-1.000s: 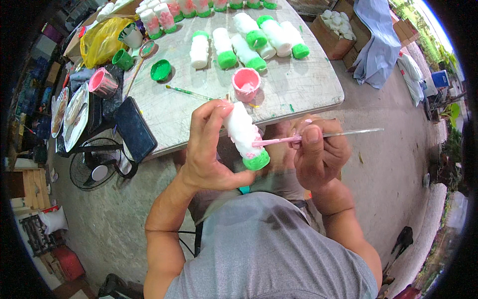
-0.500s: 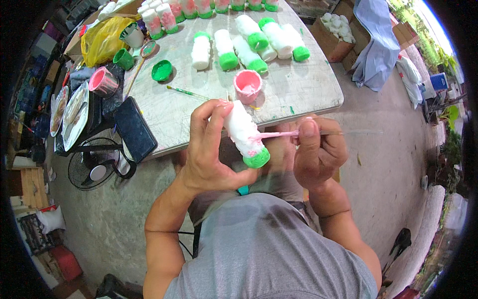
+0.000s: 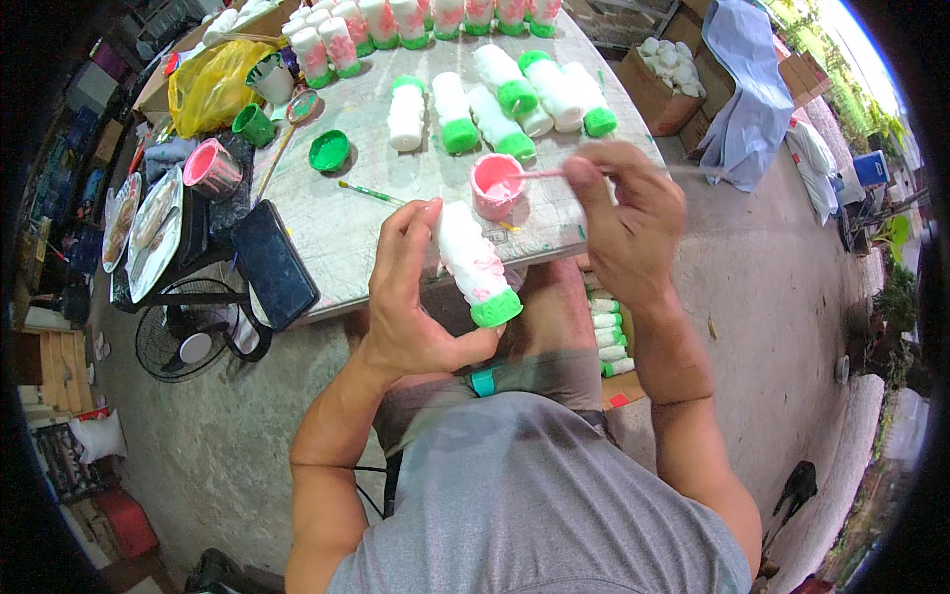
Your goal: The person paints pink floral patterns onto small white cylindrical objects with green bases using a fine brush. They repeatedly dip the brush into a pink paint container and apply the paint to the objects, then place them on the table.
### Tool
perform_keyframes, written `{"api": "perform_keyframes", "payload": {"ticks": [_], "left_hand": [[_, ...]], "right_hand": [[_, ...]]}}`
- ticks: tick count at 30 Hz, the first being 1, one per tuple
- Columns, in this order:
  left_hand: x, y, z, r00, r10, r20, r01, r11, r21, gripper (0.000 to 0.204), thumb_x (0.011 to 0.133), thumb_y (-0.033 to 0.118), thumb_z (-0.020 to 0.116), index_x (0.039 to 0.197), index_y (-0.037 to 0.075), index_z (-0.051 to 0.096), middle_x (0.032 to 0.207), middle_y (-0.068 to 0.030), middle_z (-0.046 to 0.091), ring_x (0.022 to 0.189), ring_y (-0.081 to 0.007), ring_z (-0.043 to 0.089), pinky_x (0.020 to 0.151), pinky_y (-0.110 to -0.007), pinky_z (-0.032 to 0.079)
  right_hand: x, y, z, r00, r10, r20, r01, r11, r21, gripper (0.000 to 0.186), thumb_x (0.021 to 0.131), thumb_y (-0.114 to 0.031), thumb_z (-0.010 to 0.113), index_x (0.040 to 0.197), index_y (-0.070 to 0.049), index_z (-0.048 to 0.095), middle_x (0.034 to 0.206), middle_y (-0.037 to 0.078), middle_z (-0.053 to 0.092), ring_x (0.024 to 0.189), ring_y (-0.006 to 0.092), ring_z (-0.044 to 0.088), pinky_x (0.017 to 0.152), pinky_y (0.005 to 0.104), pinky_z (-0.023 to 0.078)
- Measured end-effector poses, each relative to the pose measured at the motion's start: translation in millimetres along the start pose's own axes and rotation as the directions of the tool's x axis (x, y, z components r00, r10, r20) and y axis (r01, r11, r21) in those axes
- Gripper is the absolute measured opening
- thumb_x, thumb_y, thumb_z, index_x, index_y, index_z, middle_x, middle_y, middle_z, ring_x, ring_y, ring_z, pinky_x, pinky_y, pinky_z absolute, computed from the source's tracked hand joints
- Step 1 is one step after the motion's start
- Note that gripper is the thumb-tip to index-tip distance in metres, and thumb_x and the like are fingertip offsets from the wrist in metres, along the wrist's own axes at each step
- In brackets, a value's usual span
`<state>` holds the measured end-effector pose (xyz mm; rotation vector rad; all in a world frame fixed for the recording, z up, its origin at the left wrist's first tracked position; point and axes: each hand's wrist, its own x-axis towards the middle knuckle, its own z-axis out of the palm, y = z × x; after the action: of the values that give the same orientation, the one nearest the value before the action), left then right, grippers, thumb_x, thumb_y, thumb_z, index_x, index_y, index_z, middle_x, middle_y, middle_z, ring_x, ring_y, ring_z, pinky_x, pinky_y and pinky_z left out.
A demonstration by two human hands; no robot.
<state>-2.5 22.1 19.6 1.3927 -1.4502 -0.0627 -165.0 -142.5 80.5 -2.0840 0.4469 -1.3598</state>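
Note:
My left hand [image 3: 411,307] grips a white moulded cylinder [image 3: 465,247] between fingertips at its upper end and the thumb at its green-painted end. The cylinder tilts, and pink dabs show on its raised relief near the green part. In my right hand [image 3: 628,213] is a thin paintbrush [image 3: 542,175], pinched between thumb and fingers. Its pink tip reaches into a small cup of pink paint [image 3: 496,188] near the table's front edge. The right hand and the brush are slightly smeared by motion. Several white cylinders with green ends [image 3: 495,124] lie just beyond the cup.
On the table [image 3: 366,238] are a green paint lid [image 3: 330,150], a green-tipped brush [image 3: 371,193], a dark phone [image 3: 274,264] and a yellow bag [image 3: 213,89]. Pink-dabbed cylinders [image 3: 406,22] stand at the back. Below, a box of cylinders [image 3: 611,337] sits right of my legs; a fan [image 3: 193,342] is left.
My right hand has moved up and away from the cylinder, taking the brush tip from its surface to the pink paint cup. My left hand still holds the cylinder, shifted slightly left.

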Motion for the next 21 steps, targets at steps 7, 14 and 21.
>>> {"api": "perform_keyframes", "payload": {"ticks": [7,14,21], "left_hand": [[-1.0,-5.5,-4.6,1.0,-0.014,-0.021,0.014,1.0,0.012,0.111,0.053,0.024,0.085,0.149,-0.009,0.039,0.139,-0.0214,0.048,0.127,-0.0309,0.053,0.111,-0.04,0.041],[-0.6,-10.2,-4.1,1.0,0.017,-0.017,-0.017,1.0,-0.015,0.112,0.055,0.025,0.086,0.15,-0.009,0.038,0.14,-0.0231,0.049,0.129,-0.032,0.053,0.112,-0.041,0.041],[-0.4,-8.9,-2.2,1.0,0.027,-0.008,-0.027,1.0,0.006,0.111,0.056,0.024,0.085,0.15,-0.01,0.037,0.14,-0.024,0.05,0.128,-0.0325,0.055,0.111,-0.041,0.042]], "right_hand": [[31.2,13.7,8.7,0.904,0.1,0.415,0.032,0.953,-0.301,0.022,0.089,-0.024,0.077,0.091,-0.002,0.076,0.092,0.014,0.068,0.093,0.0316,0.064,0.085,0.0432,0.049],[22.2,7.5,-23.8,0.947,0.05,0.318,-0.021,0.995,-0.094,0.012,0.086,-0.009,0.079,0.095,-0.001,0.076,0.088,0.01,0.066,0.085,0.0209,0.064,0.076,0.0327,0.05],[11.6,13.2,-41.7,0.969,0.003,0.249,0.012,0.998,-0.057,0.012,0.087,-0.011,0.079,0.094,-0.001,0.076,0.089,0.008,0.067,0.084,0.0175,0.064,0.077,0.0303,0.05]]}}
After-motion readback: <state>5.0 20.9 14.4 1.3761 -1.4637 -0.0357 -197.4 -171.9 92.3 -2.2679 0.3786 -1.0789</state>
